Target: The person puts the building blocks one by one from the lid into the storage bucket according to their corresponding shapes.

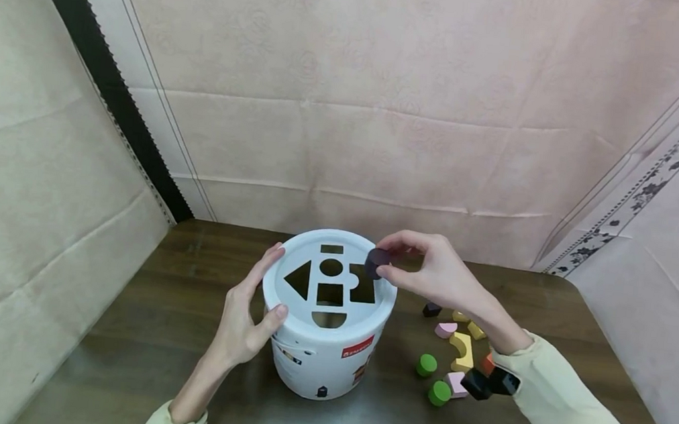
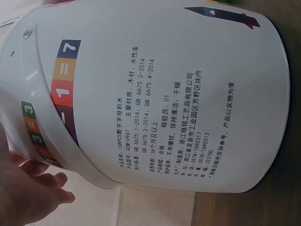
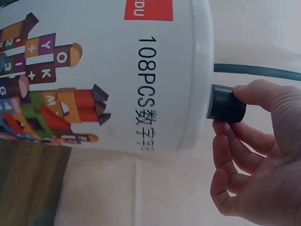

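A white bucket (image 1: 296,363) with printed pictures stands upright on the table, under a white lid (image 1: 293,243) with several shaped holes. My left hand (image 1: 245,315) rests against the left side of the lid's rim, thumb and fingers spread along it. In the left wrist view, the fingers (image 2: 35,188) of that hand show beside the bucket's top end. With thumb and fingertips, my right hand (image 1: 431,267) pinches a dark round block (image 1: 376,262). It overlaps the right edge of the lid, beside the notched square hole. In the right wrist view the block (image 3: 226,103) looks like a short cylinder close over the lid.
Loose blocks lie right of the bucket: green cylinders (image 1: 426,365), a yellow arch (image 1: 463,352), pink pieces (image 1: 446,330), a black one (image 1: 431,309) and an orange one (image 1: 488,364). Pale cloth (image 1: 345,152) hangs behind the wooden table (image 1: 141,329) and at both sides.
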Demonstrator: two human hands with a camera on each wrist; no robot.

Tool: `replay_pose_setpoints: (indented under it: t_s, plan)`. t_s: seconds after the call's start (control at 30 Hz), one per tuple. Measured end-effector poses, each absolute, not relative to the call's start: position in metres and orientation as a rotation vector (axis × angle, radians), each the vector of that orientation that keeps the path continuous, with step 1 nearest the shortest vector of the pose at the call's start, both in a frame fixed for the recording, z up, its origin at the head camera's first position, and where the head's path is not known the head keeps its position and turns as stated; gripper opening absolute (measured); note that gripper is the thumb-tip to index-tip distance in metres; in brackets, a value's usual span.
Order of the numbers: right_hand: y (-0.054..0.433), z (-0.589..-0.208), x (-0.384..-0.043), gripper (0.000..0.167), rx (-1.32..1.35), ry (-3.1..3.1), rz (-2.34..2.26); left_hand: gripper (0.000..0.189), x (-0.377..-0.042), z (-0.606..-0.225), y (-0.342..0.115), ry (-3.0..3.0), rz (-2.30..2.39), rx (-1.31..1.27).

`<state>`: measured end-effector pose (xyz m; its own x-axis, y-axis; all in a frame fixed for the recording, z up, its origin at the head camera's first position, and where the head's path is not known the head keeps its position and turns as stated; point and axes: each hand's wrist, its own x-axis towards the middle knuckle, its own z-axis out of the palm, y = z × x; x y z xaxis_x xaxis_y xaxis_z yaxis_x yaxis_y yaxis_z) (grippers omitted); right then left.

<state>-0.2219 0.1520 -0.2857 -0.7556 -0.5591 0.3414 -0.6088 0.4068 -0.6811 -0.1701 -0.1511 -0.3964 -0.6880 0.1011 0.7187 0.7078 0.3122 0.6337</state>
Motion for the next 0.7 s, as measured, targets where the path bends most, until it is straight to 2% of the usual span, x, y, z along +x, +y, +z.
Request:
replay_pose_setpoints:
  t_s: [0.7]
  plan:
    - [0.102,-0.296,-0.246,0.028,1.23,-2.519,1.252,0.071,-0.169,-0.396,-0.152,-2.038,-1.402,-0.704]
